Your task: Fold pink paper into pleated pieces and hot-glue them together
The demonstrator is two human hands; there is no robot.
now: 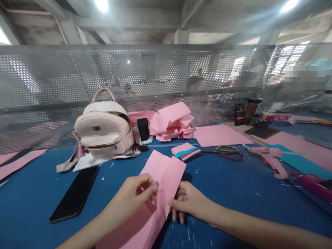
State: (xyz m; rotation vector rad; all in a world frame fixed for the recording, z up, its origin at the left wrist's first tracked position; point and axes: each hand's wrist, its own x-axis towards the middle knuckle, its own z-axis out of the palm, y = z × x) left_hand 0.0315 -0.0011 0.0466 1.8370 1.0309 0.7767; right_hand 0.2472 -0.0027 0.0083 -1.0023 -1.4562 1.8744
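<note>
A long sheet of pink paper [166, 180], creased lengthwise, slants across the table in front of me with its far end raised. Over its left part, my left hand [141, 192] has curled fingers, with thumb and forefinger tips drawn together at the crease. My right hand [188, 200] pinches the sheet's right edge, thumb on top and fingers partly hidden beneath. Just beyond the sheet lies a folded pink paper piece with a blue band [185, 151]. Scissors [228, 152] with red and yellow handles rest beside it.
A pale backpack [103, 128] and crumpled pink paper [173, 121] stand against the perforated metal screen [160, 79]. A black phone [75, 193] lies at left. At right are a pink glue gun [275, 159], blue paper [306, 164] and a purple object [315, 186].
</note>
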